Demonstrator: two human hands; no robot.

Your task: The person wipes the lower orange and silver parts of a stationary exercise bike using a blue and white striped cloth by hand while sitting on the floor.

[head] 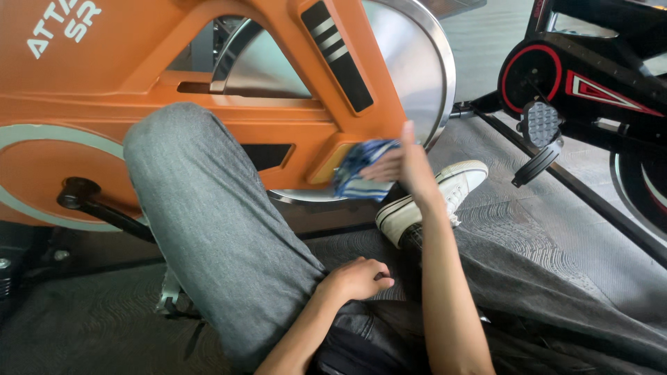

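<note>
My right hand point(401, 165) presses a blue and white cloth point(359, 170) against the lower orange frame point(229, 118) of an exercise bike, just below its silver flywheel point(410, 62). My left hand point(358, 279) rests curled on my left thigh, holding nothing that I can see. My left knee in grey trousers point(208, 208) is raised in front of the bike. My right leg stretches along the floor and ends in a white sneaker point(438, 198) near the flywheel.
A black crank arm point(104, 208) sticks out from the orange bike's left side. A second, black and red exercise bike point(590, 83) stands at the right with its pedal point(540, 125) and a long base bar. Grey patterned mat covers the floor.
</note>
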